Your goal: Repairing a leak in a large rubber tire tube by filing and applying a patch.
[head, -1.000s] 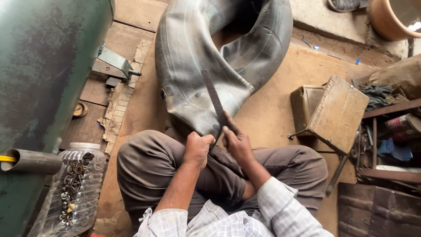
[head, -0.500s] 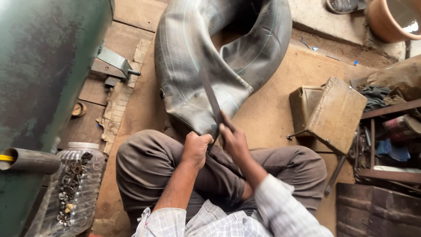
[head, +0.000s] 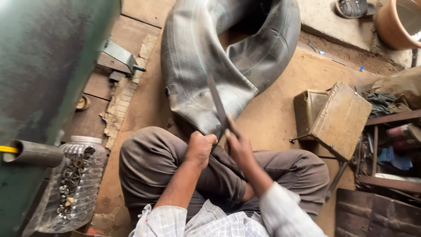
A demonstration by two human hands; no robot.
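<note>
A big black rubber inner tube (head: 210,57) lies folded on the floor in front of my crossed legs. My left hand (head: 200,148) is closed on the tube's near edge, pinning it against my knee. My right hand (head: 237,142) grips the handle of a long flat dark file or blade (head: 217,103), which lies slanted across the rubber just above my left fist. Both hands are close together, almost touching.
A green metal tank (head: 48,74) fills the left side, with a clear plastic jar of metal parts (head: 72,184) below it. An open metal box (head: 333,118) sits to the right, beside shelves with rags and tools. A clay pot (head: 401,22) stands at top right.
My right hand and the blade have shifted slightly along the tube's surface in a rubbing stroke. My left hand keeps its grip in the same spot.
</note>
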